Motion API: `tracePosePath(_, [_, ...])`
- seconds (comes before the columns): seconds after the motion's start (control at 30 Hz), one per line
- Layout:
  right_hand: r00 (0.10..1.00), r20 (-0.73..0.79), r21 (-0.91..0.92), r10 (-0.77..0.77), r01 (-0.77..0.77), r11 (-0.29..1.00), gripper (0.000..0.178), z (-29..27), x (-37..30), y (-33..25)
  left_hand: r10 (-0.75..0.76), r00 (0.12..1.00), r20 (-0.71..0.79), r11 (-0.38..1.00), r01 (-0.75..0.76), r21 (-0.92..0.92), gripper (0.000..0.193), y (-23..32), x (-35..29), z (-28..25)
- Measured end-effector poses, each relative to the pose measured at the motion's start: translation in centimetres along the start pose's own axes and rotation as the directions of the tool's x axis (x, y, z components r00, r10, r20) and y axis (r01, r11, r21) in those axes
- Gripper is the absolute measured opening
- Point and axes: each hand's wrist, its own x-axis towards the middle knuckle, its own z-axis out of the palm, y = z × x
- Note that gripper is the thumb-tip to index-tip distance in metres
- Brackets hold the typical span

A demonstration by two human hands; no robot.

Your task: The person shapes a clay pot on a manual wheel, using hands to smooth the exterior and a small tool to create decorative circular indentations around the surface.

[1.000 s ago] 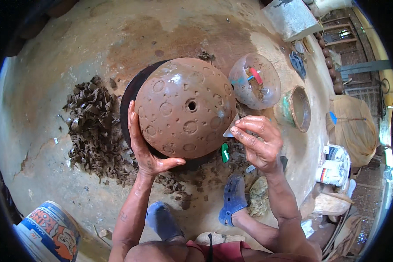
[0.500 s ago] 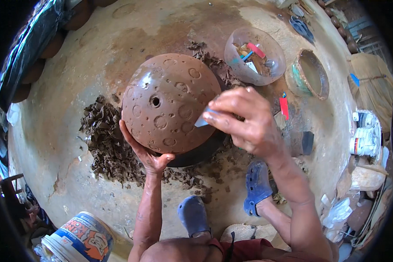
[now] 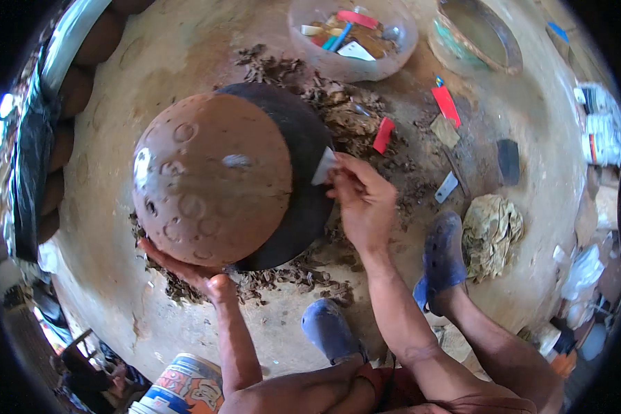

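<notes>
A round brown clay pot (image 3: 217, 186), marked with ring-shaped dents and small pits, leans left on a dark round base (image 3: 312, 159). My left hand (image 3: 190, 274) holds the pot from below at its near left side, with part of the fingers hidden beneath it. Pinched in my right hand (image 3: 366, 196) is a thin whitish scraper (image 3: 324, 166). The scraper is over the dark base, just right of the pot and apparently apart from it. A pale smear shows on the pot's upper surface.
Dark clay scraps (image 3: 272, 69) lie around the base. Beyond are a translucent bowl (image 3: 401, 58) of tools and a basin (image 3: 455, 52) of murky liquid. Red strips (image 3: 446, 105), a white plate (image 3: 446, 187) and a crumpled cloth (image 3: 491, 234) lie right. A bucket (image 3: 186, 386) stands near left.
The pot has tilted left, uncovering more of the dark base; its top hole has turned out of the middle. My right hand has drawn the scraper off the pot's surface. The view has shifted.
</notes>
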Motion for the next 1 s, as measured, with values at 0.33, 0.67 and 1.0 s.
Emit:
tracePosePath(0.33, [0.969, 0.144, -0.288, 0.203, -0.155, 0.945, 0.023, 2.3, 0.9, -1.8, 0.043, 0.861, 0.508, 0.922, -0.230, 0.312, 0.154, 10.3, 9.8, 2.6])
tracePosePath(0.67, [0.892, 0.213, 0.018, 0.398, -0.411, 0.911, 0.013, 3.3, -1.9, -4.0, -0.015, 0.841, 0.540, 0.834, -0.287, 0.471, 0.150, 10.8, 11.0, 2.5])
tracePosePath(1.0, [0.981, 0.161, -0.008, -0.106, 0.108, 0.994, 0.006, 4.1, -1.0, -10.4, 0.073, 0.750, 0.658, 0.759, -0.469, 0.451, 0.137, 10.4, 11.4, 2.6])
